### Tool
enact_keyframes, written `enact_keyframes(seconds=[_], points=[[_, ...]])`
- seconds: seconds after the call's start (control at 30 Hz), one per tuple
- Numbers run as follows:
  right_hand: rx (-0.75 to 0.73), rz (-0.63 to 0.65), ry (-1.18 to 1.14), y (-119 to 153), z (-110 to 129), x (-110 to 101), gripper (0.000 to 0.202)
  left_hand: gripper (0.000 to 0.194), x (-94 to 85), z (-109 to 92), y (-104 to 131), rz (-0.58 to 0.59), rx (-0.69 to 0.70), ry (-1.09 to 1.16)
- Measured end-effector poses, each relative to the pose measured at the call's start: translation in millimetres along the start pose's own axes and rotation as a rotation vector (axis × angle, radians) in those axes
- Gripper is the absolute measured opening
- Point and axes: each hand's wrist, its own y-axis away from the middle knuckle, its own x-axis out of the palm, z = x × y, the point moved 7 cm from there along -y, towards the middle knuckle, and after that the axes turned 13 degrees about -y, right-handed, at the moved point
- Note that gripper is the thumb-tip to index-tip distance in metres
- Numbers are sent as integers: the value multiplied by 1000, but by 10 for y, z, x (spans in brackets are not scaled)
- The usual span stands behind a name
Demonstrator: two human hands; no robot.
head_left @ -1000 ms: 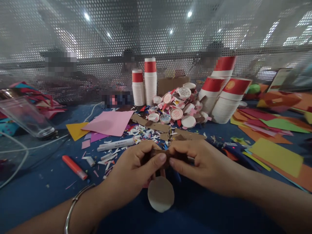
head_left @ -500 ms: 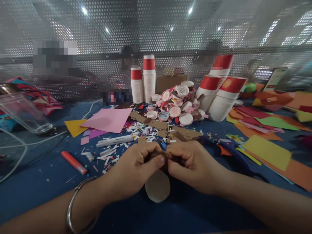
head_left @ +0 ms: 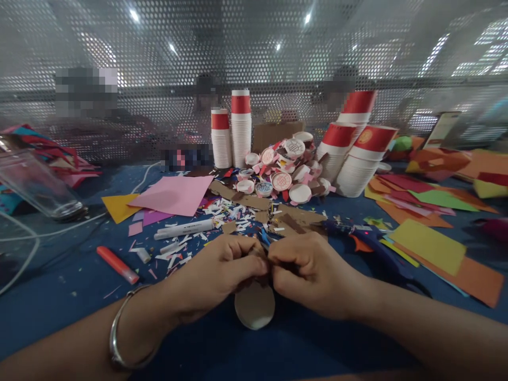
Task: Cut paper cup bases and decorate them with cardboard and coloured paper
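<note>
Round piece in hand, unfinished by the look of it; heap of others behind

Left hand [head_left: 228, 267]: thumb and fingers pinching a small brown piece, mostly hidden by the fingers. Right hand [head_left: 313, 275]: fingers curled in right beside the left fingertips; can't tell what it grips. Pale round piece [head_left: 255, 311] sits just below the fingertips, over the blue table [head_left: 190, 352]; its face looks plain, no drawing visible. Whether the brown piece is fixed to it: can't tell.

Done, judging by the layout: a heap of round paper pieces [head_left: 281, 181] lies beyond the hands, many with pink tabs, some with red or blue line patterns, others blank on the side showing. Left: the piece in hand seems partway. Cup stacks [head_left: 241, 132] stand behind the heap's left side, more at its right. Paper scraps [head_left: 234, 212] and cardboard [head_left: 304, 214] lie between heap and hands. Glue gun [head_left: 377, 248] at right, red light on.
</note>
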Motion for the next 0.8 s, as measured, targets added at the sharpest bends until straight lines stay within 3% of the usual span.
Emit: enact_keyframes(seconds=[0.1,0.23,0.37,0.53,0.6,0.8], points=[[-12,23,-5,2,18,1,24,17,15,-1,5,-6,-38,36],[26,75,24,-7,5,9,22,16,-37,-54,13,-21,6,-126],[-34,115,60,-3,16,70,19,18,-53,-71,17,0,37,-223],[-184,93,95,19,70,81,24,12,73,-15,54,87,-39,-127],[-175,58,112,11,63,4,26,13,113,-11,69,114,-49,-81],[63,-183,142,-28,-111,-426,31,28,-204,-17,21,-168,3,-45]])
